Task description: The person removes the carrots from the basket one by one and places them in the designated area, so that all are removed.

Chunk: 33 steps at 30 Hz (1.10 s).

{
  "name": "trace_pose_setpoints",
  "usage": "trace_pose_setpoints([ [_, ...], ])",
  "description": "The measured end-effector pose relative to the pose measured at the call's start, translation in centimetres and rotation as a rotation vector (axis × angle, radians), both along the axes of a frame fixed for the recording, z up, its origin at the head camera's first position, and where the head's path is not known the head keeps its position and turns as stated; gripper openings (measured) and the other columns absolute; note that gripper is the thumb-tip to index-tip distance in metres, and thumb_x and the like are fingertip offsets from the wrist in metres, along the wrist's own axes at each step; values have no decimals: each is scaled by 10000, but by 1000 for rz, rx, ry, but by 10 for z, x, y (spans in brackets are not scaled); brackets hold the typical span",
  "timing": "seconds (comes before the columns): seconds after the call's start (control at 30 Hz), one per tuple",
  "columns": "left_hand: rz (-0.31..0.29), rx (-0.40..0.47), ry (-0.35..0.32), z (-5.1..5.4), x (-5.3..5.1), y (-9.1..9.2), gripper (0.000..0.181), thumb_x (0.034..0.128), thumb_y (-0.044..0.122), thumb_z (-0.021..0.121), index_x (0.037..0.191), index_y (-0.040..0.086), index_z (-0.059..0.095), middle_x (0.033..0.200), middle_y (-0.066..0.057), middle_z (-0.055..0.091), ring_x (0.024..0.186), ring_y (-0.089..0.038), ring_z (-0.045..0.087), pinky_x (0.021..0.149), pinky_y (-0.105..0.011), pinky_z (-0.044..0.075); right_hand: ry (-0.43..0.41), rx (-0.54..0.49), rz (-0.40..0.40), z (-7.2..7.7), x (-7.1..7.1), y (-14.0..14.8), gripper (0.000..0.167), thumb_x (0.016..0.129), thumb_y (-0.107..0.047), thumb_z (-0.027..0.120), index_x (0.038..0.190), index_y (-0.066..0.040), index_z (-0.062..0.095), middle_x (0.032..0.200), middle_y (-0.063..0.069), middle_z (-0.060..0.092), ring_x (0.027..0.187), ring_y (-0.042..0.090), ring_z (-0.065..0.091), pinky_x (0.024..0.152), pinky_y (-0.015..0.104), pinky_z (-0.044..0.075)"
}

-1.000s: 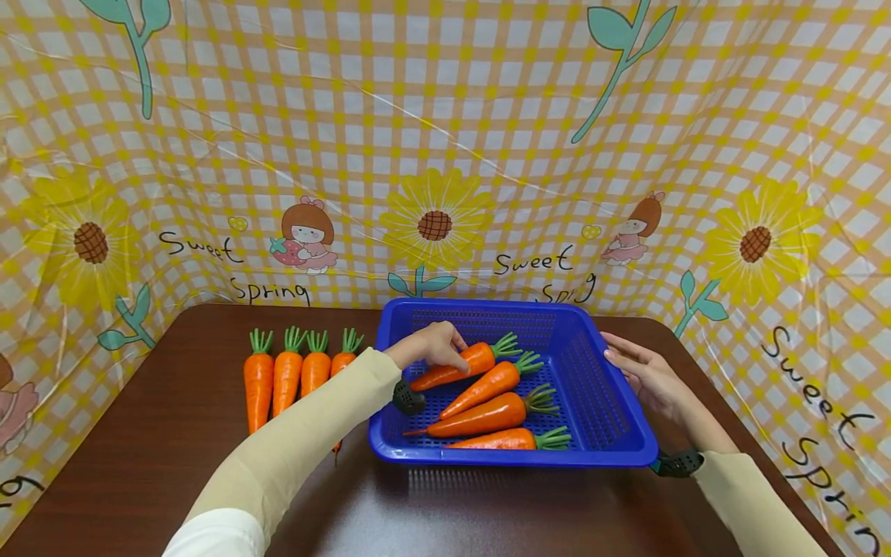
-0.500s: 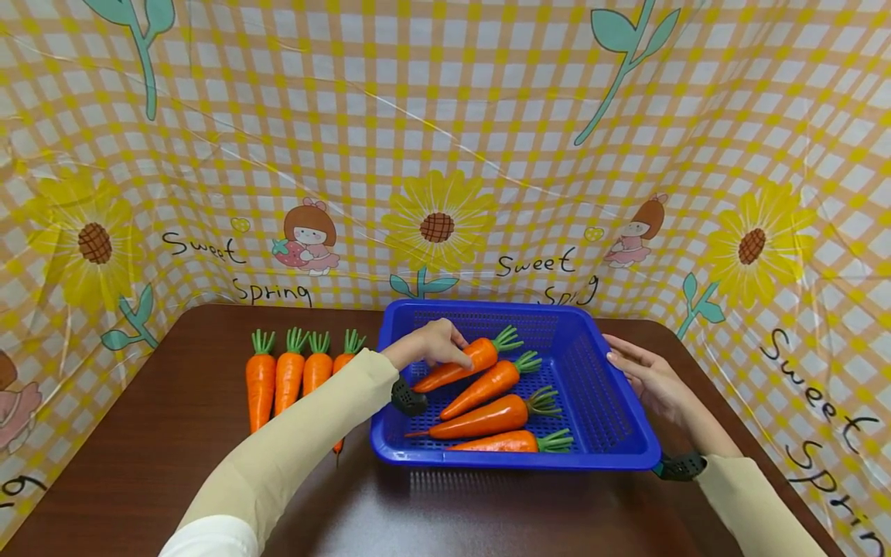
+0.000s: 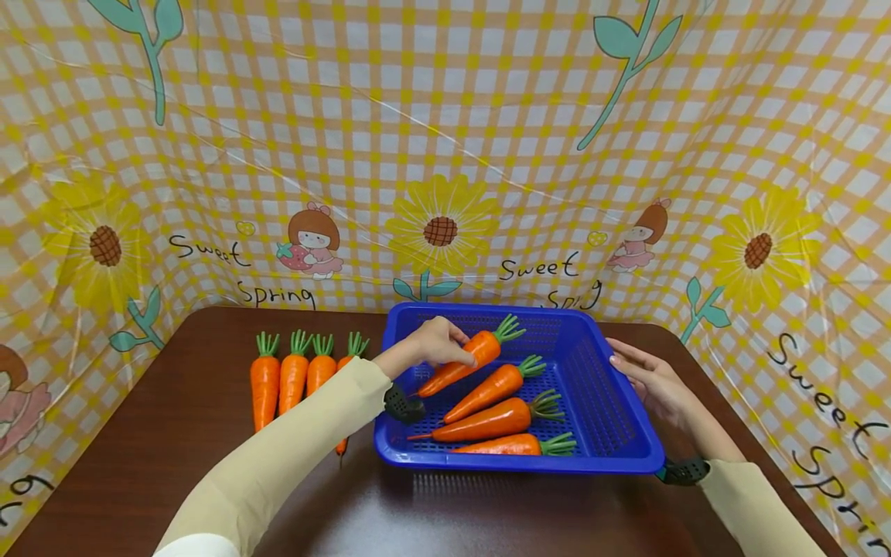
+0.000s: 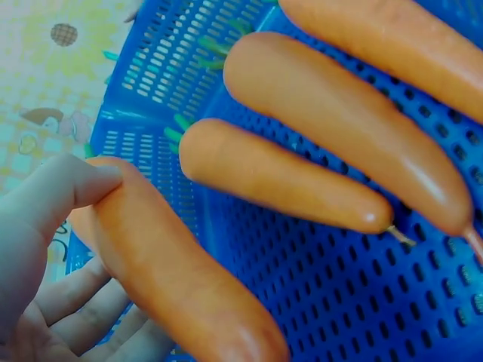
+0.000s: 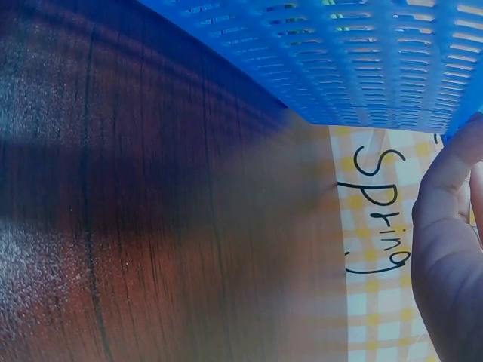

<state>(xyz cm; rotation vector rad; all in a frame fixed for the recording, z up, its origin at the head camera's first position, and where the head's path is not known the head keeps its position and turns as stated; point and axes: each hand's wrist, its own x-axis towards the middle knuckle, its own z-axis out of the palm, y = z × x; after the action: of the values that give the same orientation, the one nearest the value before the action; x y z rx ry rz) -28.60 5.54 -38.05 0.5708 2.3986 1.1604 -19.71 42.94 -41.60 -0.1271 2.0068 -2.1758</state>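
Carrot (image 4: 177, 260) looks light, stiff, slick; left hand (image 3: 440, 342) rightly pinches its thick part; right hand (image 3: 657, 383), uncurled, touches basket (image 3: 522, 464).

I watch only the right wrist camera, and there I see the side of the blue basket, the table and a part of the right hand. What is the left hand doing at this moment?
Observer: The left hand holds a carrot, with the thumb on it.
Operator: I understand. Is there anything else inside the basket?
Observer: Yes, three other carrots lie in it, as the head view and the left wrist view show.
Operator: And is there something on the table, to the left of the basket?
Observer: Yes, in the head view I count four carrots in a row, partly hidden by the left sleeve.
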Motion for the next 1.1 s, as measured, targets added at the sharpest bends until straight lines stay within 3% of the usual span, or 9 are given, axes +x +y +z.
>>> trace_pose_setpoints([
  [0.1, 4, 22, 16, 1, 4, -2, 437, 742, 216, 822, 1125, 38, 707, 940, -105, 748, 685, -122, 674, 583, -237, 551, 2, -2, 4, 0, 1, 0, 327, 1014, -105, 459, 1232, -290, 618, 1102, -96, 705, 909, 86, 701, 738, 241, 583],
  [0.33, 38, 93, 1, 5, 12, -6, 470, 751, 192, 816, 1166, 19, 679, 1016, -143, 733, 783, -185, 716, 628, -274, 585, 5, -3, 1, 1, 1, 0, 326, 1012, -106, 464, 1219, -298, 626, 1090, -100, 706, 899, 87, 702, 732, 242, 584],
  [0.6, 91, 153, -26, 7, 20, -11, 482, 773, 206, 803, 1188, 11, 657, 1029, -147, 723, 775, -181, 706, 635, -284, 589, 0, -4, 6, 0, 2, 0, 330, 1019, -114, 450, 1223, -306, 625, 1081, -95, 706, 893, 96, 701, 719, 260, 588],
  [1.1, 194, 265, 12, 8, 29, -23, 503, 766, 233, 805, 1200, 32, 652, 1003, -123, 710, 751, -148, 682, 608, -285, 585, 28, -39, 32, -1, 3, 0, 345, 1020, -81, 431, 1233, -274, 621, 1097, -69, 709, 903, 106, 708, 733, 255, 587],
])
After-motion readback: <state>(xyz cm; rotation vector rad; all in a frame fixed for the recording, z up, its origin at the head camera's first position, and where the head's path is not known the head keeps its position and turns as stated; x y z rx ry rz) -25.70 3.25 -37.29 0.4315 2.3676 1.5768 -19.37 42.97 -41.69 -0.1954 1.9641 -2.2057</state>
